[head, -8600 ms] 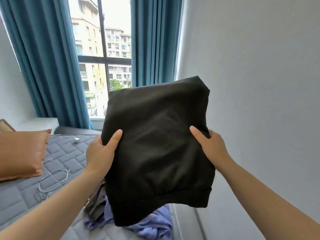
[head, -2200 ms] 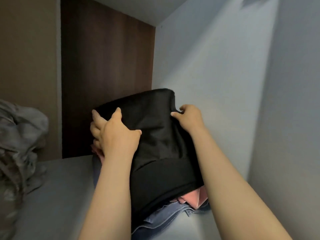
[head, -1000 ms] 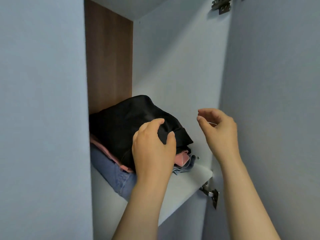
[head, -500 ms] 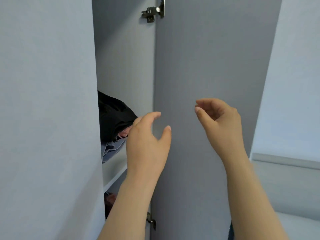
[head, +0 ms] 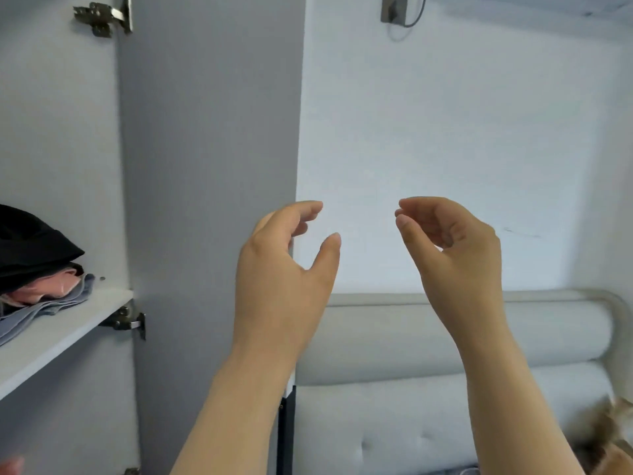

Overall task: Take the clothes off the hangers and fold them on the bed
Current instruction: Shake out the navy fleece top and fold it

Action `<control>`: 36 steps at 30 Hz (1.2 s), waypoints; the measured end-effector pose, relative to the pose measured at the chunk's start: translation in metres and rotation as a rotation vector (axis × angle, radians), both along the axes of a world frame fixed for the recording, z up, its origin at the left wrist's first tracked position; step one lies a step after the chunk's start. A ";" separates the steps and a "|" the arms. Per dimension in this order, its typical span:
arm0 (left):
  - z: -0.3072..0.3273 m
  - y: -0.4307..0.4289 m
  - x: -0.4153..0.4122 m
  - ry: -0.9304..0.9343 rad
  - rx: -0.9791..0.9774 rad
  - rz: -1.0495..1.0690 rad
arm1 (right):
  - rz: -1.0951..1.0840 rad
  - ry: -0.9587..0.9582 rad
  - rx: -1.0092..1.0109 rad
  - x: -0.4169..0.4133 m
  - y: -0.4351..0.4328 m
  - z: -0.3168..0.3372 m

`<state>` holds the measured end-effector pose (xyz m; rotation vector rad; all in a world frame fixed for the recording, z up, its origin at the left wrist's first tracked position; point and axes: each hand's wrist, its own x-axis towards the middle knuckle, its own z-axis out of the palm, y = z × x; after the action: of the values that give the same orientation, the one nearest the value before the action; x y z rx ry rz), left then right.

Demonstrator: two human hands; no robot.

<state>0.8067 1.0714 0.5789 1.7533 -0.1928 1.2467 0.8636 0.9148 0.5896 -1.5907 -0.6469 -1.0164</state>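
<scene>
The white shelf sat well to the left of the left hand, about level with its wrist. A grey-blue garment lay directly on it, under a pink garment and a black folded garment, all clear of that hand.

Domestic bedroom. A pale grey padded headboard with tufted upholstery stands against a plain white painted wall, which carries a small grey wall socket with a cable. At left, an open grey wardrobe door on a metal hinge exposes a white laminate shelf bearing a folded black garment stacked on a pink garment and a blue-grey garment.
</scene>
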 end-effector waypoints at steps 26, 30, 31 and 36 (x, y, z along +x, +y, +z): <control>-0.026 -0.252 0.057 0.107 0.102 -1.188 | -1.261 0.097 -0.038 -0.148 -0.204 -0.032; -0.037 -0.275 0.030 0.112 0.119 -1.345 | -1.395 0.153 -0.039 -0.193 -0.202 -0.041; -0.039 -0.281 0.021 0.112 0.126 -1.381 | -1.430 0.167 -0.045 -0.205 -0.201 -0.042; -0.048 -0.308 -0.037 0.094 0.195 -1.525 | -1.591 0.189 -0.032 -0.279 -0.201 -0.053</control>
<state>0.7695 0.7629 0.5305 1.1973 -1.3165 0.0078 0.5849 0.7133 0.5369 -2.0993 0.9779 -1.8599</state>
